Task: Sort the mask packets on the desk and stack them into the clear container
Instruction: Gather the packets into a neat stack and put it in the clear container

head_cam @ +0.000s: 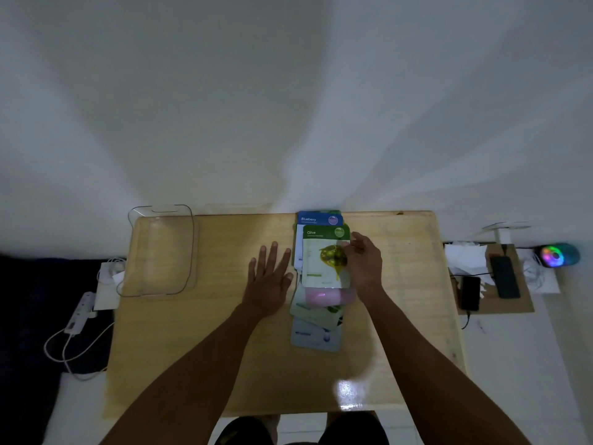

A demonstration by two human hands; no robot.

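Glossy rectangular mask packets (317, 303) lie fanned in a loose column between both hands on the pale wood-grain counter (205, 348). Right hand (364, 263) pinches the green Olive packet (324, 258) — left hand (269, 277) rests flat, fingers spread, just beside the pile. Well left of it sits the clear container (160, 252) — rounded, thin-walled plastic.

On the desk (199, 348), the clear container (160, 252) sits well left of the left hand (269, 277). The Olive packet (324, 258) lies between the hands — the right hand (364, 264) touching it — overlapping the Blueberry packet (316, 219) behind; more packets (316, 332) lie nearer.
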